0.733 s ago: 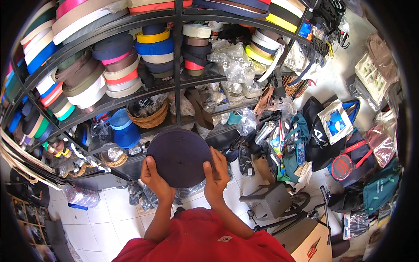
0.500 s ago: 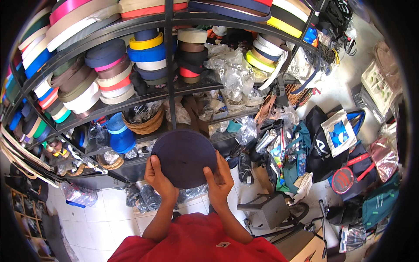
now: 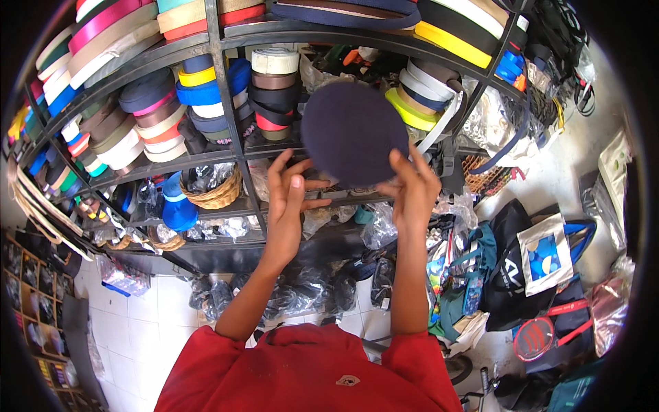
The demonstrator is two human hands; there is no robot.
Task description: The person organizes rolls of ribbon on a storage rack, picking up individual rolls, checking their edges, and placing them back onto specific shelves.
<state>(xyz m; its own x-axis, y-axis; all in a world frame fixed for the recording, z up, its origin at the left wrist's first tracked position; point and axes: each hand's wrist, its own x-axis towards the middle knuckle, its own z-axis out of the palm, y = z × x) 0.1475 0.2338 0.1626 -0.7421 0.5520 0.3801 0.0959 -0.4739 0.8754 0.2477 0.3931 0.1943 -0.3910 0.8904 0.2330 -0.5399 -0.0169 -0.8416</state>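
Observation:
A wide, flat roll of dark navy webbing (image 3: 355,134) is held up in front of the middle shelf, its round face toward me. My right hand (image 3: 414,185) grips its lower right edge, with the fingers partly behind the rim. At the lower left edge is my left hand (image 3: 285,196), fingers spread and open; whether a fingertip still touches the roll I cannot tell. Behind the roll are clear plastic bags, partly hidden. To its right stands a stack of webbing rolls (image 3: 420,93), yellow-green, white and dark.
A black metal shelf rack (image 3: 237,137) carries many colored webbing rolls. A wicker basket (image 3: 211,189) and a blue roll (image 3: 180,206) sit lower down. Bags (image 3: 511,264) and a red racket (image 3: 535,338) lie at right. Black plastic-wrapped bundles (image 3: 302,292) lie on the tiled floor below.
The webbing roll has moved up and to the right, toward the shelf, with both arms stretching farther out. My left hand has loosened from its edge, fingers now spread.

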